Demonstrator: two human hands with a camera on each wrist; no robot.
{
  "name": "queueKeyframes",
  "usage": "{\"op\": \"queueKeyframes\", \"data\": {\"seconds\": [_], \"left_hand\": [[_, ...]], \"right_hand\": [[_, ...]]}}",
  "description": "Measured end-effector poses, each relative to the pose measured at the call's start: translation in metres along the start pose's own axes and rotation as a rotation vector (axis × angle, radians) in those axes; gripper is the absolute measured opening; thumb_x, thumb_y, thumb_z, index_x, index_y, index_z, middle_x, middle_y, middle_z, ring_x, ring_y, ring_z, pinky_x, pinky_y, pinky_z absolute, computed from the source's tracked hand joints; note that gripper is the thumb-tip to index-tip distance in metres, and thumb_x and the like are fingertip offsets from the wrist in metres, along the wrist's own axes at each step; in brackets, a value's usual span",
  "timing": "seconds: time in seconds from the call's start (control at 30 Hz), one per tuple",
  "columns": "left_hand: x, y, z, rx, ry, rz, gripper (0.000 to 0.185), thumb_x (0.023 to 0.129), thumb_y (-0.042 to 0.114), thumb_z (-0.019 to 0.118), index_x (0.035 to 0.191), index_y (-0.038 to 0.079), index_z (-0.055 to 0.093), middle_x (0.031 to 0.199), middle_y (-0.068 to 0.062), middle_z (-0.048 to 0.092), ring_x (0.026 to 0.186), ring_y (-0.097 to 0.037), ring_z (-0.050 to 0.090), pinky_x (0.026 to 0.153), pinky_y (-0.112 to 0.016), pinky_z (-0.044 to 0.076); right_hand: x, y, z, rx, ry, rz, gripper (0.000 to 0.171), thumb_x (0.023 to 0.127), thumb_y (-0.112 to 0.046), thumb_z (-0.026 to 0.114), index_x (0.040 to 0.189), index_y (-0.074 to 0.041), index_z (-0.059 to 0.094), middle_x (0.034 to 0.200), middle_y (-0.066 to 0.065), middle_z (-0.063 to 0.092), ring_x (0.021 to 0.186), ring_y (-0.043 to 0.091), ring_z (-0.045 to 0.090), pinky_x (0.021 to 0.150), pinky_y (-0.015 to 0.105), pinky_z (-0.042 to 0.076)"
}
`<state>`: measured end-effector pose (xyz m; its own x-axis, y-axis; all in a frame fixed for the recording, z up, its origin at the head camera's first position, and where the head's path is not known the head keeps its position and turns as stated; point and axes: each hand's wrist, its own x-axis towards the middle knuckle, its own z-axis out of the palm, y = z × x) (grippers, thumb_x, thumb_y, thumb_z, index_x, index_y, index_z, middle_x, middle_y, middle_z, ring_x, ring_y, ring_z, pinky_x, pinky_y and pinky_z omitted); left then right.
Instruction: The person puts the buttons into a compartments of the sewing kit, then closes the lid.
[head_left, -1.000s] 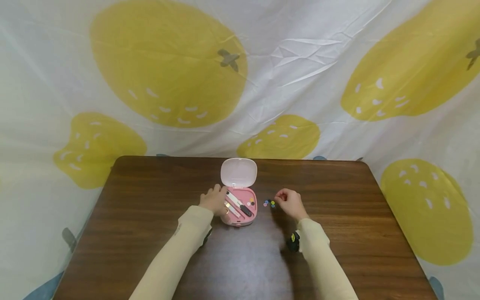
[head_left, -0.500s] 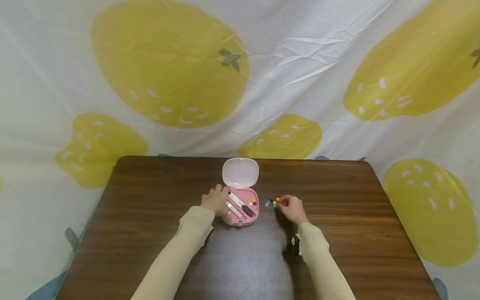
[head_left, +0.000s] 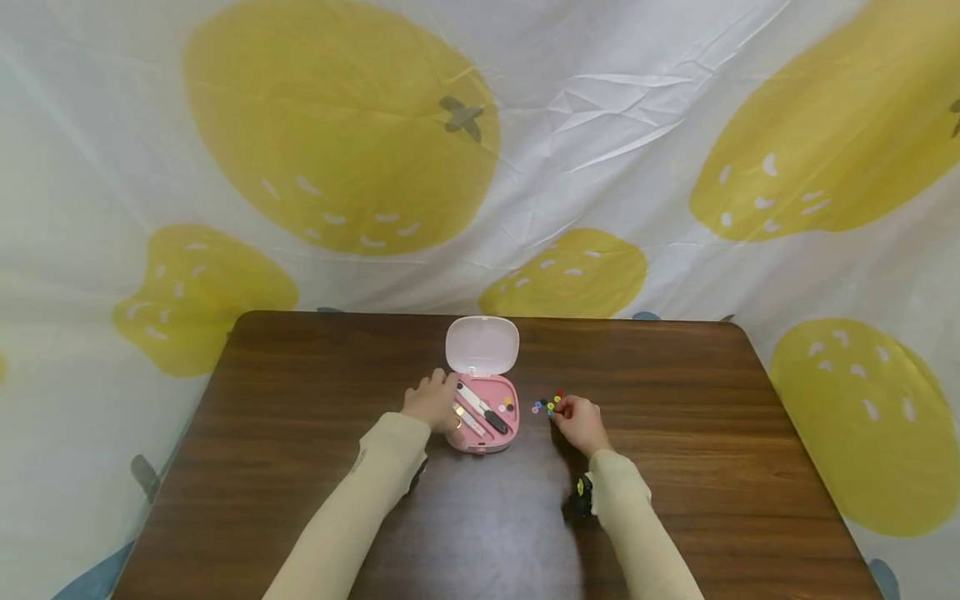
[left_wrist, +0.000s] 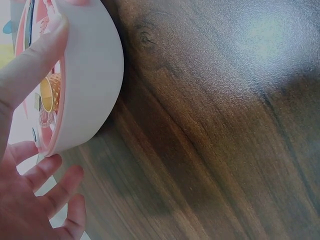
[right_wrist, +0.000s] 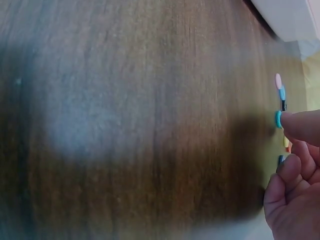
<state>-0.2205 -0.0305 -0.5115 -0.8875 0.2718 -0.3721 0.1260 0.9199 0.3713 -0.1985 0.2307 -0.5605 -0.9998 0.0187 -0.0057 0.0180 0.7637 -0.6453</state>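
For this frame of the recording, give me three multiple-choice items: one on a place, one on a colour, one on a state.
1. Where do the small buttons lie?
A. inside the lid
B. on the table, right of the case
C. on a sleeve

2. What colour is the case?
A. pink
B. green
C. black

3. How is the lid?
A. shut
B. off, on the floor
C. open, raised behind the tray

Key: 1 B, the head view shows them by the right hand. 2 A, its tray is pink beside the left hand. 3 C, it stands up behind.
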Motion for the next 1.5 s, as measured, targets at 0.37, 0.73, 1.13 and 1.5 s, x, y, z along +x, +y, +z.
{"op": "queueKeyframes", "data": {"seconds": [0.37, 0.73, 1.13, 1.5], "left_hand": [[-0.0002, 0.0004, -0.0002, -0.013, 0.003, 0.007, 0.108, 0.046, 0.034, 0.089, 0.136, 0.011, 0.036, 0.124, -0.012, 0.040, 0.111, -0.030, 0.041, 0.090, -0.050, 0.035], [-0.0010, 0.0008, -0.0004, -0.013, -0.003, -0.008, 0.108, 0.047, 0.034, 0.089, 0.137, 0.012, 0.034, 0.125, -0.011, 0.039, 0.112, -0.029, 0.040, 0.091, -0.050, 0.034], [-0.0016, 0.0012, -0.0015, -0.004, -0.003, -0.008, 0.107, 0.047, 0.034, 0.089, 0.137, 0.011, 0.034, 0.127, -0.012, 0.039, 0.114, -0.030, 0.040, 0.091, -0.049, 0.035], [-0.0008, 0.0002, -0.0009, -0.008, -0.005, -0.007, 0.109, 0.046, 0.035, 0.089, 0.137, 0.012, 0.034, 0.123, -0.011, 0.040, 0.110, -0.028, 0.041, 0.091, -0.049, 0.035]], "right_hand": [[0.0003, -0.0016, 0.0044, -0.014, 0.044, -0.005, 0.008, 0.072, -0.004, 0.067, 0.073, -0.001, 0.060, 0.058, 0.001, 0.052, 0.057, 0.015, 0.048, 0.057, 0.029, 0.040], [-0.0002, -0.0043, 0.0092, -0.009, 0.087, 0.019, 0.009, 0.071, -0.002, 0.068, 0.070, 0.000, 0.060, 0.057, 0.003, 0.052, 0.056, 0.016, 0.048, 0.056, 0.029, 0.040], [0.0033, -0.0090, 0.0079, -0.032, 0.050, 0.094, 0.008, 0.071, -0.004, 0.068, 0.069, 0.000, 0.062, 0.059, 0.003, 0.054, 0.060, 0.019, 0.052, 0.059, 0.031, 0.043], [0.0048, -0.0100, 0.0065, -0.039, 0.026, 0.114, 0.009, 0.070, -0.003, 0.068, 0.066, -0.002, 0.060, 0.057, 0.001, 0.053, 0.062, 0.020, 0.051, 0.060, 0.031, 0.041]]}}
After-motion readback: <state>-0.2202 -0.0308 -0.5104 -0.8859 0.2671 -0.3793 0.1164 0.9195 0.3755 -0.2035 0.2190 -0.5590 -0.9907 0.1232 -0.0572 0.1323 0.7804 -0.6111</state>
